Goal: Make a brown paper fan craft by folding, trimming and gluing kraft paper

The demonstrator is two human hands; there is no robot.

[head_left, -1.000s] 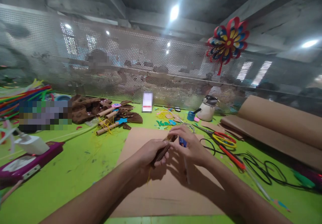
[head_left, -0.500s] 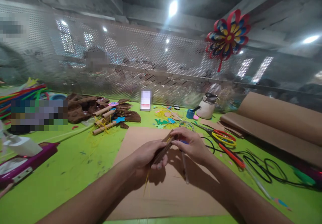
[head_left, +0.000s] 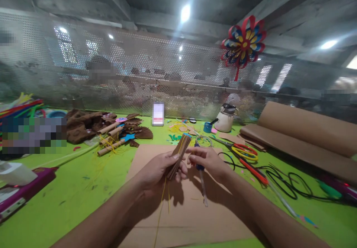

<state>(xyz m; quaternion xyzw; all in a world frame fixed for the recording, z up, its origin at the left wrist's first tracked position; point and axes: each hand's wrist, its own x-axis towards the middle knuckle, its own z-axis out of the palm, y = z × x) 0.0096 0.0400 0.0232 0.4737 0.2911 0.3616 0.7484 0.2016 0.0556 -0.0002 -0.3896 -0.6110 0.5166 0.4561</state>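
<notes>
My left hand is closed around a narrow pleated strip of brown paper, which tilts up to the right. A yellow string runs along the strip, and its loose ends hang below that hand. Just right of the strip is my right hand, its fingers curled and slightly apart, with nothing visible between them. Below it is a screwdriver-like tool with a blue handle and clear shaft; the hand partly hides it, and it appears to rest on the brown sheet.
Paper rolls and brown pleated fans lie left. Scissors, a red-handled tool and black cord lie right, near large brown paper. A white pot and phone stand behind; a purple power strip sits left.
My right fingers have come away from the strip and spread slightly. The strip now points more upright in my left hand, and more yellow string hangs down. The view has shifted slightly right.
</notes>
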